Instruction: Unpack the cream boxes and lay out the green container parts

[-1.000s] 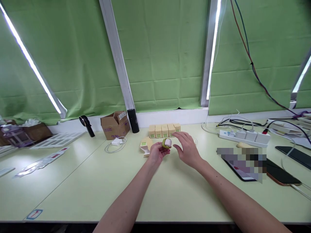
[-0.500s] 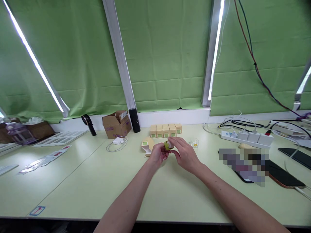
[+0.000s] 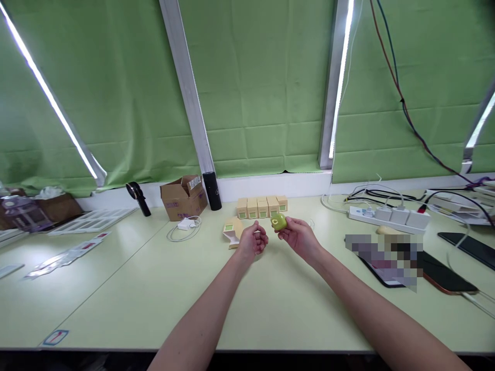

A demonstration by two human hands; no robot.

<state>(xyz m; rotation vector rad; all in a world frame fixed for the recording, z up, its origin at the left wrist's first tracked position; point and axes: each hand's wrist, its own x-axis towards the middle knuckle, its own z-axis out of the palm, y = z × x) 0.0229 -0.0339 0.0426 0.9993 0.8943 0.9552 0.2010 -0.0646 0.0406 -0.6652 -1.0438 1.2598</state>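
Note:
Between the thumb and fingers of my right hand (image 3: 300,239) is a small, rounded green case (image 3: 278,222) with a pale ring-like mark on its face. My left hand (image 3: 252,242) is just left of it, holding nothing, its fingers loosely curled and the thumb apart from them. An opened cardboard box (image 3: 231,230) with a green label stands behind the left hand, which partly hides it. Farther back, several small tan boxes (image 3: 263,207) with green labels form a row. Behind my right hand, a small clear item (image 3: 311,223) is mostly covered.
At the back left are a brown carton (image 3: 184,200), a black cylinder (image 3: 212,191), a white charger with cable (image 3: 186,224) and a black handheld fan (image 3: 138,198). To the right lie a power strip (image 3: 389,218), cables and phones (image 3: 448,270). White trays (image 3: 93,221) rest at the left.
My hands have come apart. The green case has left my left hand and is now in my right, a little higher and farther right. The view has shifted slightly.

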